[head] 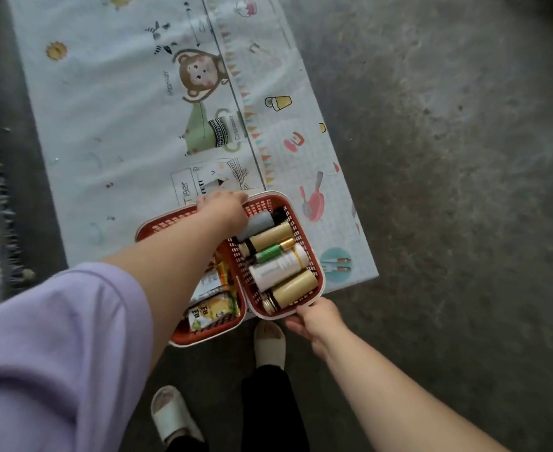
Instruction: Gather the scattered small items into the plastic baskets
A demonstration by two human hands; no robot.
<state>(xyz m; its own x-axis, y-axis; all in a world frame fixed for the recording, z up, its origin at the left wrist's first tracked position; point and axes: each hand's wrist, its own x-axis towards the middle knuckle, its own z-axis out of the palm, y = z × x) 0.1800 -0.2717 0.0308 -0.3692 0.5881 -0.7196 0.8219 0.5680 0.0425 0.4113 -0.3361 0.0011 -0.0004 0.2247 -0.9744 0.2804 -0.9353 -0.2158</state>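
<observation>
Gathering looks done: bottles (278, 270) fill the right basket (304, 236) and sachets (214, 309) the left basket (157, 228), side by side at the play mat's (121, 125) 6 o'clock edge. The right hand (314, 318) pinches the right basket's 6 o'clock rim. The left hand (224, 207) lies over the 12 o'clock rims where the baskets meet, its grip unclear; next probably comes a level lift of both.

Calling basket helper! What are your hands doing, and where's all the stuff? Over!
Right hand grips near corner of right basket. Left hand at far rims, grip unclear. Bottles in it, packets in left basket. Nothing in the way.
</observation>
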